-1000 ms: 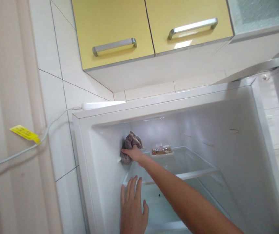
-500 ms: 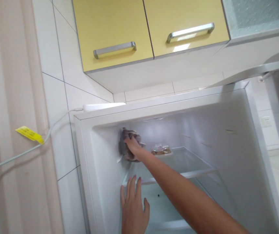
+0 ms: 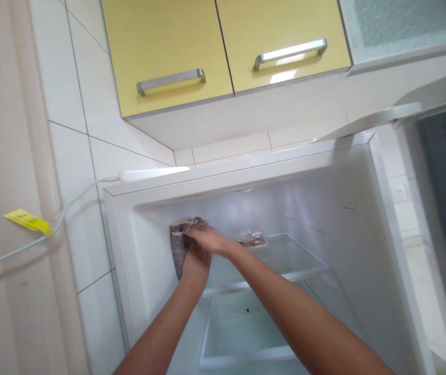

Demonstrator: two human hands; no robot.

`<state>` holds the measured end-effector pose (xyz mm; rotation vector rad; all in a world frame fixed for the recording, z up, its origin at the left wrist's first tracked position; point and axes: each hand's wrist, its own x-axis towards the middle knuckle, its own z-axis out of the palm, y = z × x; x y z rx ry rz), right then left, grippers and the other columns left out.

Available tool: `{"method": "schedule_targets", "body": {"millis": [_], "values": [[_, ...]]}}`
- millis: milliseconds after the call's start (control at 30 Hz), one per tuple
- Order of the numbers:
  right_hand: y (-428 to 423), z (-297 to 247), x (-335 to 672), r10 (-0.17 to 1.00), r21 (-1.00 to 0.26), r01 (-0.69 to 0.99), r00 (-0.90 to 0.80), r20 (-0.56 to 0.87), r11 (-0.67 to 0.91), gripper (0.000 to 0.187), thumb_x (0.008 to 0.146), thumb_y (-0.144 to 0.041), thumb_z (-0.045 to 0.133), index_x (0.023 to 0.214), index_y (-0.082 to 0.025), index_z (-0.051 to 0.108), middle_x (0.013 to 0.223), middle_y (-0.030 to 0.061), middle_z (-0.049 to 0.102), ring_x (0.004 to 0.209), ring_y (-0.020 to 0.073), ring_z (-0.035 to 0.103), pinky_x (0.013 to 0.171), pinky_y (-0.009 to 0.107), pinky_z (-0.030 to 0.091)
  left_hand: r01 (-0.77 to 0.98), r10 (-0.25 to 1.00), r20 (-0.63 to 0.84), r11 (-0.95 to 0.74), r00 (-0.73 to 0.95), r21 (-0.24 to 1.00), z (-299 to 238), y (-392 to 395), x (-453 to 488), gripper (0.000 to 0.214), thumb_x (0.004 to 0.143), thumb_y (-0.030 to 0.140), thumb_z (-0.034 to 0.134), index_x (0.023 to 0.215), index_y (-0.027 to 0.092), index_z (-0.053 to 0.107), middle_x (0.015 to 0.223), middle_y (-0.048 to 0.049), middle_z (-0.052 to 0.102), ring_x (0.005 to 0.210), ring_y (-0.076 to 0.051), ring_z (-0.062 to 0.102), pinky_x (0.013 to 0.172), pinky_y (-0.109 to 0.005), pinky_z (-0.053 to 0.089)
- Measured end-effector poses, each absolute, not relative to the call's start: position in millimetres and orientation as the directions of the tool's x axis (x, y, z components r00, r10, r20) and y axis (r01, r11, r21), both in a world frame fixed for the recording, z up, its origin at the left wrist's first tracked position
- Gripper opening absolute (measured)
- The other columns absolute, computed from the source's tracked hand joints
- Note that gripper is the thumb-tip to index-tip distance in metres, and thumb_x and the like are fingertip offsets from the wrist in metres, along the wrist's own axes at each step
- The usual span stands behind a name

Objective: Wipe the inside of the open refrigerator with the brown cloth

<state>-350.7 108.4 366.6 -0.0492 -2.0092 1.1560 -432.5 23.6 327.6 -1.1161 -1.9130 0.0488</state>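
A dark, speckled cloth (image 3: pixel 177 249) with a pale edge is up by the left inner wall of the open fridge (image 3: pixel 144 260). My right hand (image 3: pixel 209 238) reaches in from the lower right, its fingers closed on the upper part of the cloth. Just below it, my left hand (image 3: pixel 197 260) is up at the same cloth, its fingers mostly hidden behind the cloth and my right hand. Behind my hands, a small clear food pack (image 3: pixel 254 239) with brownish contents sits on the upper glass shelf (image 3: pixel 291 255).
A lower shelf (image 3: pixel 242 333) with a small dark speck (image 3: pixel 247 310) lies beneath. Yellow cupboards (image 3: pixel 168 47) hang above the fridge. At the left runs a white cable (image 3: pixel 12 258) with a yellow tag (image 3: pixel 29 221). The fridge door (image 3: pixel 445 208) stands open at the right.
My left hand has risen from the shelf's front edge, where its fingers were spread, up to the cloth. My right hand and the cloth have shifted slightly; the whole view has moved a little.
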Motion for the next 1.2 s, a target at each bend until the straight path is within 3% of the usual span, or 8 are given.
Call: {"method": "schedule_targets", "body": {"millis": [133,300,367,467,533,633,833,1200], "values": [[145.1,339.1,-306.6,0.528,-0.686,-0.082,-0.577,0.624,0.723,0.04,0.095,-0.043,0.061,0.126,-0.019,0.06,0.131,0.0091,0.061,0.115,0.0249,0.061,0.1,0.049,0.052,0.645,0.736,0.659,0.581,-0.156,-0.497,323.2,11.0,-436.9,0.05,0.082,0.0,0.036,0.123,-0.001,0.065,0.135,-0.0264,0.063,0.137,-0.03,0.052,0.117,-0.044,0.035],[189.8,281.3,-243.2,0.663,-0.628,0.231,-0.378,0.646,0.743,0.034,0.097,-0.024,0.045,0.121,-0.013,0.067,0.128,0.0198,0.066,0.13,0.0315,0.053,0.115,0.051,0.031,0.61,0.735,0.666,0.587,-0.126,-0.532,331.8,-5.1,-423.2,0.056,0.082,0.001,0.031,0.129,-0.004,0.06,0.143,-0.0292,0.055,0.143,-0.032,0.045,0.118,-0.05,0.035],[198.2,258.5,-227.7,0.648,-0.526,0.393,-0.31,0.696,0.754,0.035,0.096,-0.022,0.044,0.119,-0.014,0.069,0.128,0.018,0.067,0.128,0.0309,0.054,0.112,0.049,0.031,0.576,0.74,0.663,0.593,-0.114,-0.562,338.6,-10.9,-415.0,0.055,0.084,0.005,0.031,0.128,-0.004,0.061,0.14,-0.0297,0.057,0.142,-0.034,0.044,0.12,-0.055,0.03],[200.5,233.4,-217.3,0.569,-0.34,0.544,-0.333,0.752,0.767,0.031,0.097,-0.025,0.043,0.096,-0.019,0.074,0.103,0.012,0.075,0.104,0.0247,0.065,0.098,0.039,0.04,0.478,0.757,0.643,0.612,-0.12,-0.631,345.7,-24.6,-398.4,0.05,0.085,0.008,0.033,0.122,0.0,0.066,0.134,-0.0267,0.063,0.138,-0.034,0.048,0.12,-0.054,0.028],[198.7,221.4,-214.7,0.541,-0.315,0.538,-0.334,0.772,0.782,0.033,0.098,-0.025,0.041,0.087,-0.02,0.073,0.091,0.0092,0.075,0.093,0.0218,0.066,0.092,0.037,0.04,0.409,0.762,0.633,0.626,-0.139,-0.664,345.7,-38.0,-386.1,0.049,0.086,0.008,0.033,0.12,0.004,0.069,0.132,-0.0214,0.067,0.135,-0.032,0.05,0.119,-0.052,0.029],[197.3,204.5,-211.7,0.474,-0.309,0.501,-0.244,0.846,0.809,0.032,0.099,-0.022,0.041,0.096,-0.019,0.073,0.101,0.008,0.076,0.102,0.0219,0.065,0.101,0.038,0.036,0.361,0.761,0.635,0.634,-0.134,-0.683,337.5,-63.9,-371.6,0.048,0.087,0.008,0.033,0.118,0.01,0.07,0.13,-0.0159,0.068,0.135,-0.029,0.05,0.119,-0.05,0.03],[203.0,181.1,-207.4,0.363,-0.262,0.437,-0.166,0.917,0.861,0.028,0.099,-0.021,0.045,0.102,-0.017,0.073,0.107,0.0072,0.076,0.109,0.0218,0.062,0.113,0.04,0.029,0.443,0.754,0.655,0.603,-0.047,-0.663,316.9,-99.1,-368.3,0.052,0.081,0.009,0.038,0.125,0.003,0.065,0.141,-0.0232,0.059,0.143,-0.039,0.041,0.122,-0.06,0.024],[207.7,174.0,-204.5,0.278,-0.214,0.372,-0.127,0.952,0.903,0.023,0.098,-0.017,0.048,0.105,-0.018,0.07,0.103,0.0059,0.075,0.101,0.0221,0.06,0.109,0.042,0.034,0.402,0.759,0.542,0.65,-0.36,-0.644,333.0,18.4,-427.0,0.05,0.088,0.009,0.036,0.129,0.004,0.064,0.145,-0.025,0.056,0.143,-0.04,0.04,0.119,-0.06,0.023]]}}
